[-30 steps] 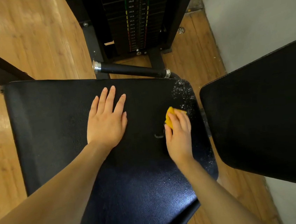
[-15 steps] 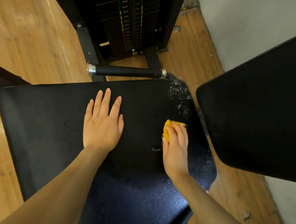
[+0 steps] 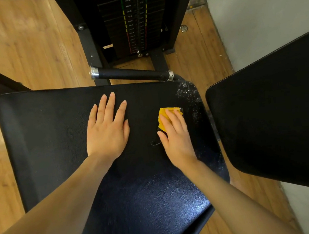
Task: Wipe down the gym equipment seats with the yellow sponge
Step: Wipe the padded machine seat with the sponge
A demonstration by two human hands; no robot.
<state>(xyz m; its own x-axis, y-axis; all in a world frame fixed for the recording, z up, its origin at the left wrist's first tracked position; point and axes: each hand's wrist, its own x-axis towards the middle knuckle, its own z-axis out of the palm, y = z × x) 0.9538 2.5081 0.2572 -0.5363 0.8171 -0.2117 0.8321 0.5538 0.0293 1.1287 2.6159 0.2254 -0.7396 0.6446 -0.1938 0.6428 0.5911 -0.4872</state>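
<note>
In the head view, the left hand (image 3: 106, 130) lay flat at the centre of the black seat (image 3: 43, 140), fingers straight and slightly spread. Just right of it, the right hand (image 3: 174, 135) pressed the yellow sponge (image 3: 164, 115) onto the seat, fingers laid over its top. White specks (image 3: 187, 92) dotted the seat's upper right corner. A second black pad (image 3: 275, 117) filled the right of the frame.

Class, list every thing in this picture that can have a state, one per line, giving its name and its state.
Left hand: flat on the seat, fingers straight.
Right hand: pressing the sponge against the seat.
Sponge: under the right hand's fingers, on the seat.
Seat: white specks at its far right corner, shiny near the camera.
Second pad: untouched, to the right.
Handle bar: unheld, beyond the seat.
</note>
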